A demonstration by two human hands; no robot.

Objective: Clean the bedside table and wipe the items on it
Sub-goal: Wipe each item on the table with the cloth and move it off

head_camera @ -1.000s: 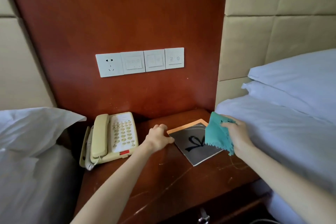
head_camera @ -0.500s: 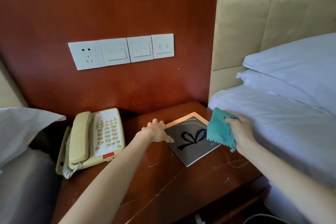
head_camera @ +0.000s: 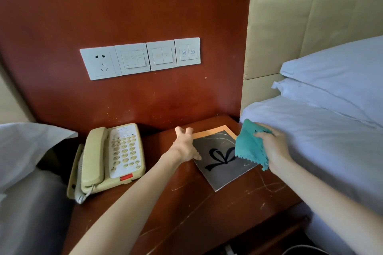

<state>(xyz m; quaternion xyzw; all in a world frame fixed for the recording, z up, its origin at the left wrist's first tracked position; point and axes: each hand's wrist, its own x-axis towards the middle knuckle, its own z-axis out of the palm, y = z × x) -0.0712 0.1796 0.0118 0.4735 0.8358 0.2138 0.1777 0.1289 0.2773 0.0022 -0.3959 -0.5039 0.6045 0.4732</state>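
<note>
A dark grey square card (head_camera: pixel 222 163) with a black bow print and an orange back edge lies on the scratched red-brown bedside table (head_camera: pixel 186 213). My left hand (head_camera: pixel 185 147) rests at the card's left edge, fingers spread and reaching toward its far corner, thumb on the near-left edge. My right hand (head_camera: pixel 273 147) grips a teal cloth (head_camera: pixel 249 145) that hangs over the card's right side. A cream corded telephone (head_camera: pixel 112 159) sits at the table's left.
A red-brown wall panel behind the table carries a white socket and switch row (head_camera: pixel 141 58). A bed with white sheets and pillows (head_camera: pixel 331 120) borders the right, another white pillow (head_camera: pixel 27 147) the left. A drawer front shows below the table's front edge.
My left hand has uncurled and slid along the card's left edge toward its far corner. The cloth hand has stayed over the card's right side. The view has shifted slightly.
</note>
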